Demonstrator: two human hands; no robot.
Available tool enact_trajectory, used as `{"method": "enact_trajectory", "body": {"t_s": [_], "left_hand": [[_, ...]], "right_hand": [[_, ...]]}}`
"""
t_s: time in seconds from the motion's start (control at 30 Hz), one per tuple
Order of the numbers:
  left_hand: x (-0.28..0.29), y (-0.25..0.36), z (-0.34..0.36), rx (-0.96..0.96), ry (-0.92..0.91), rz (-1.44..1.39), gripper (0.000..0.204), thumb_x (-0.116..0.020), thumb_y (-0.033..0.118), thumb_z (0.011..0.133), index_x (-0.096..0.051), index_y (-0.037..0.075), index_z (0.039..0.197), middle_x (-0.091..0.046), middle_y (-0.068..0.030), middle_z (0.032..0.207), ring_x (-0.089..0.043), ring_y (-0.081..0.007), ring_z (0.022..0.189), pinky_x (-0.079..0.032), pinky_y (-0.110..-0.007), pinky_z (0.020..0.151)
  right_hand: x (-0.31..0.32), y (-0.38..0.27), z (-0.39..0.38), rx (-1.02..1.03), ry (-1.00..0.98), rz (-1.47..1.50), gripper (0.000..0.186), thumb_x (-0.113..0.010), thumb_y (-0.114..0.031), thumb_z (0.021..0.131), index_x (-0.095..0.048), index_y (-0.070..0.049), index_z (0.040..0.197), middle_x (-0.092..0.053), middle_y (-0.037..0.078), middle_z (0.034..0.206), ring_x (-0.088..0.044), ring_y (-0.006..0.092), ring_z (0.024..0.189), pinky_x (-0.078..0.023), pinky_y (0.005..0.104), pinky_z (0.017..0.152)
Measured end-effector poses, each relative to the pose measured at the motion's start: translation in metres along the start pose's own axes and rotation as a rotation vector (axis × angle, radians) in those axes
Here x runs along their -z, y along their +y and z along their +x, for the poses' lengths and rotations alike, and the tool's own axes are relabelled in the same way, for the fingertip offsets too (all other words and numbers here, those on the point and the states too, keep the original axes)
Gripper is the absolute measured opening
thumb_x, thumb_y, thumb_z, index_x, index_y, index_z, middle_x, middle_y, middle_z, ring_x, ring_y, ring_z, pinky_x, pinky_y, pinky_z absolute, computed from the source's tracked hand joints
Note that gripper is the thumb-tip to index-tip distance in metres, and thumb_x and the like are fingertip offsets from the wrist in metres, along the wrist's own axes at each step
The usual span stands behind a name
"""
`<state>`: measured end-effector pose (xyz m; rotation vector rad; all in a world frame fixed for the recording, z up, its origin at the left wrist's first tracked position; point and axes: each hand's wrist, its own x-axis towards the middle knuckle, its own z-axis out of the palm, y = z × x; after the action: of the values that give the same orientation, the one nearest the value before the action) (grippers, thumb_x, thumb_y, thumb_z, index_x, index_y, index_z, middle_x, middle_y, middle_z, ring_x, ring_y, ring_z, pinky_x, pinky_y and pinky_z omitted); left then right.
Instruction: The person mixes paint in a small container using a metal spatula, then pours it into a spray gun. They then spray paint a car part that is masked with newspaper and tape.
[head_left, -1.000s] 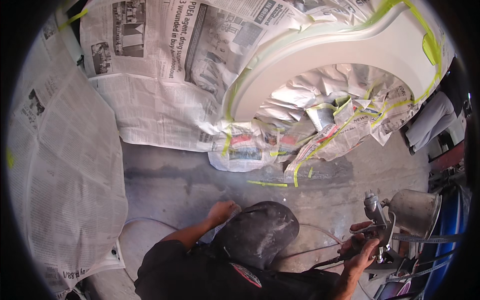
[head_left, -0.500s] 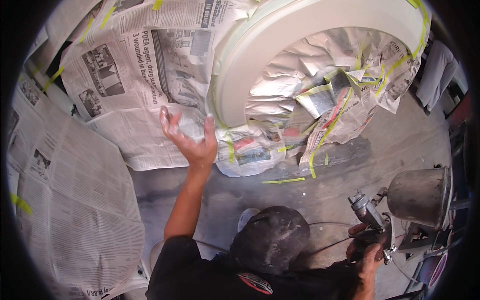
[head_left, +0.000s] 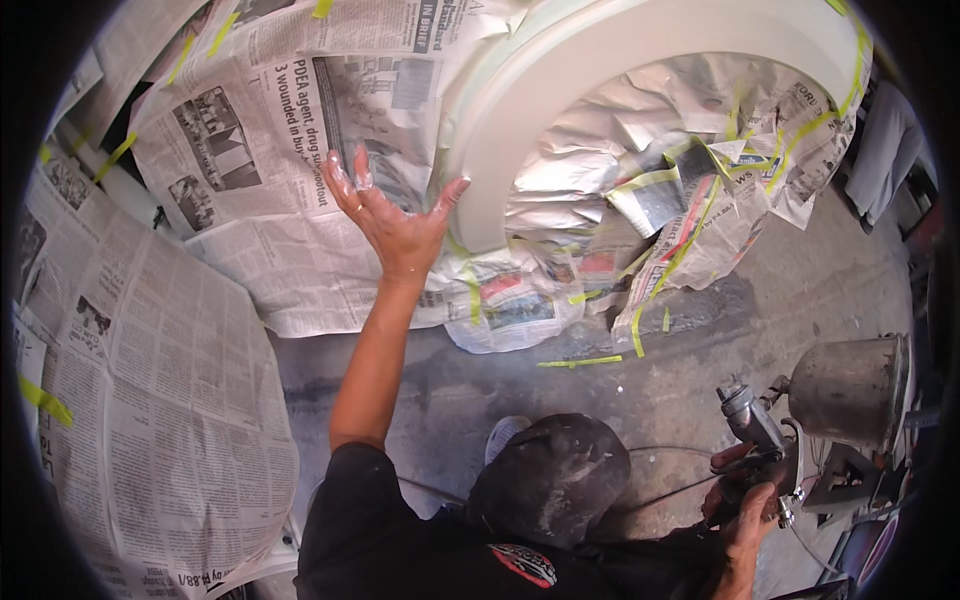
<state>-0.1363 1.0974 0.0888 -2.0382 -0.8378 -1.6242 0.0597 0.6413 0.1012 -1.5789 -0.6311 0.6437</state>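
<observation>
My left hand point(head_left: 400, 225) is raised with its fingers spread, holding nothing. White residue marks its fingertips. Behind it are newspaper masking point(head_left: 250, 150) and the lower end of a pale, curved wheel-arch panel point(head_left: 480, 205); whether the thumb touches the panel I cannot tell. At the lower right, my right hand point(head_left: 745, 515) grips a spray gun point(head_left: 757, 425) by its handle. A large, stained metal cup point(head_left: 845, 392) is attached to the gun, and the nozzle end tilts up and left. The fingers round the handle are partly hidden.
Crumpled newspaper point(head_left: 570, 150) fills the wheel opening, held with yellow-green tape point(head_left: 690, 230). More newspaper point(head_left: 170, 400) covers a surface at left. A hose point(head_left: 665, 490) runs across the grey concrete floor point(head_left: 690, 370). My dusty dark knee point(head_left: 550, 475) is below. Grey cloth point(head_left: 885, 150) hangs at right.
My left hand has risen slightly, turning with its thumb farther out to the right, over the panel. The spray gun stays in my right hand. The view has shifted a little.
</observation>
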Motion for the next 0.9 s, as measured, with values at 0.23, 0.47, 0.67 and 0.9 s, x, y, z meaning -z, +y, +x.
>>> {"method": "enact_trajectory", "body": {"t_s": [0.23,0.47,0.67,0.9], "left_hand": [[0.028,-0.001,-0.041,0.081,-0.158,-0.008,0.117,-0.090,0.050,0.068,-0.023,-0.002,0.150,-0.007,-0.0306,0.155,-0.010,-0.0503,0.146,-0.026,-0.066,0.112],[-0.001,-0.002,-0.006,-0.022,0.023,-0.090,0.125,-0.089,0.042,0.073,-0.001,0.017,0.158,-0.006,-0.0304,0.156,-0.012,-0.0497,0.146,-0.034,-0.065,0.110],[-0.019,-0.004,-0.025,0.026,0.043,-0.174,0.126,-0.089,0.047,0.071,-0.004,0.016,0.159,-0.007,-0.0298,0.156,-0.013,-0.0506,0.145,-0.035,-0.066,0.110],[0.005,0.007,-0.083,-0.039,-0.162,-0.024,0.135,-0.090,0.048,0.070,0.009,0.025,0.159,0.003,-0.0284,0.159,-0.005,-0.0504,0.148,-0.023,-0.066,0.114]], "right_hand": [[-0.002,0.003,0.003,0.077,-0.031,0.033,0.081,-0.051,-0.069,0.093,-0.043,0.004,0.128,-0.059,0.017,0.099,-0.053,0.0122,0.050,-0.044,0.0257,0.041],[-0.005,0.004,0.004,0.054,0.009,0.035,0.080,-0.052,-0.070,0.092,-0.043,0.003,0.125,-0.059,0.017,0.098,-0.054,0.0123,0.052,-0.045,0.0255,0.042],[-0.002,0.002,0.002,0.047,0.003,0.017,0.082,-0.050,-0.072,0.091,-0.042,0.002,0.126,-0.060,0.017,0.102,-0.054,0.0120,0.053,-0.043,0.0249,0.044],[0.000,0.002,0.004,0.037,-0.009,0.019,0.081,-0.049,-0.073,0.090,-0.042,0.001,0.123,-0.061,0.018,0.105,-0.054,0.0126,0.052,-0.041,0.0247,0.044]]}}
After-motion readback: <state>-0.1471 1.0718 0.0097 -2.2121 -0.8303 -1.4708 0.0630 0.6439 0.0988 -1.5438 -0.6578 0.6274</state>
